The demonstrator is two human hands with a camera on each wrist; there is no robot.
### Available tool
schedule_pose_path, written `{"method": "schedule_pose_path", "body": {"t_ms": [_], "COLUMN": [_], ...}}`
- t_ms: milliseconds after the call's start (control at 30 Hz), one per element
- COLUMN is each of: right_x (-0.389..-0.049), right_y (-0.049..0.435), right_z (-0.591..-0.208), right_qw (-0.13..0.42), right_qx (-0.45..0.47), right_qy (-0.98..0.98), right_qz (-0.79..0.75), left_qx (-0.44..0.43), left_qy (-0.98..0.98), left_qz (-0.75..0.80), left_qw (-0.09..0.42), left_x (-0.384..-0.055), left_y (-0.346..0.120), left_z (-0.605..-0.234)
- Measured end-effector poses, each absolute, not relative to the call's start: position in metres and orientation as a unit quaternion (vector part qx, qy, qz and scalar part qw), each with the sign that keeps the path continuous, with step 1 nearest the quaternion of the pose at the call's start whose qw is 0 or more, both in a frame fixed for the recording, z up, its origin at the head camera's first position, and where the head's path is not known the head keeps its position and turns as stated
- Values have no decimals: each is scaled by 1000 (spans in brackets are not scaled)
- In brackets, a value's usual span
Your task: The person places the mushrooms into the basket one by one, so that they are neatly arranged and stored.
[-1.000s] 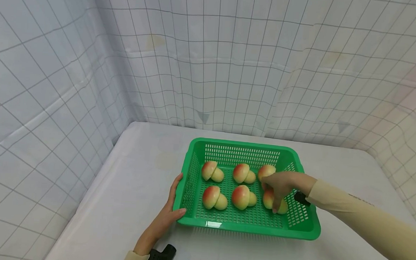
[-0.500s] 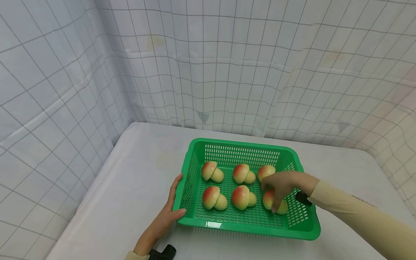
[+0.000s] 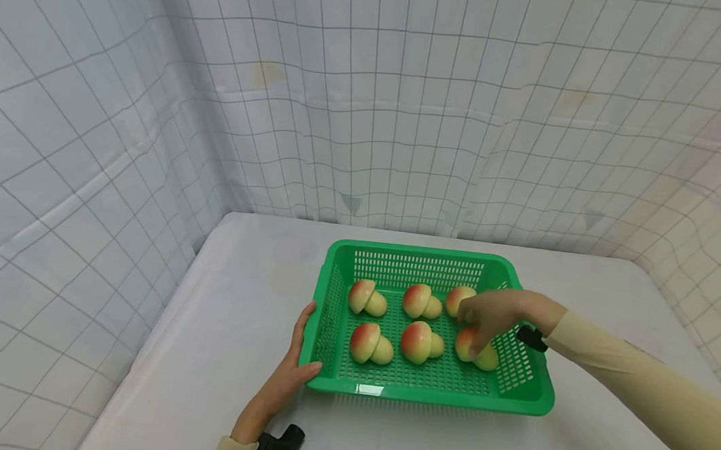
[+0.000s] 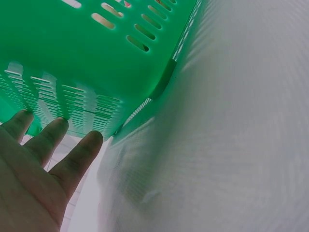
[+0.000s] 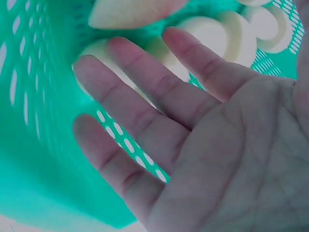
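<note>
Several toy mushrooms with red-and-yellow caps and pale yellow stems lie in two rows in a green plastic basket (image 3: 425, 395). My left hand (image 3: 284, 377) rests at the basket's left side, its straight fingers (image 4: 79, 157) against the slotted outer wall and the thumb by the front-left rim. Over the right end, my right hand (image 3: 493, 317) is just above the near-right mushroom (image 3: 485, 358), with nothing held in it. It partly hides the far-right mushroom (image 3: 459, 298). In the right wrist view its fingers (image 5: 140, 116) are spread and nearly straight.
The basket stands on a white-covered table (image 3: 241, 280). White sheets with grid lines (image 3: 366, 116) hang behind and on both sides. Mushrooms in the left (image 3: 365, 342) and middle (image 3: 416, 342) of the basket lie apart from each other.
My right hand has drawn slightly up and to the right, its fingers uncovering more of the near-right mushroom. The left hand and the basket are where they were.
</note>
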State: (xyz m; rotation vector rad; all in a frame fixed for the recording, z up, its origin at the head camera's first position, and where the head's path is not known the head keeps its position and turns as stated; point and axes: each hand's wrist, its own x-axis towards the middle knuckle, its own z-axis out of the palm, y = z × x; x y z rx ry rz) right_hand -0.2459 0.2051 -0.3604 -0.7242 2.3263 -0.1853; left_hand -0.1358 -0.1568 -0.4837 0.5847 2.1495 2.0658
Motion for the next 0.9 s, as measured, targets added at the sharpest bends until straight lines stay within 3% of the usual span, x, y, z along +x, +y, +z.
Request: {"method": "schedule_pose_path", "body": {"t_ms": [267,667,900], "right_x": [-237,-208,-196], "right_y": [223,247,254], "right_z": [-345,-343,-352], "right_qw": [284,-16,-134], "right_qx": [-263,-280,-284], "right_qy": [915,931,926], "right_qz": [-112,-232,-211], "left_qx": [190,196,198], "left_qy": [706,711,702], "left_qz": [680,674,683], "left_qw": [54,41,33], "left_x": [-135,-136,-138], "left_y": [-156,-162,-170], "left_z": [-484,-483,-475]}}
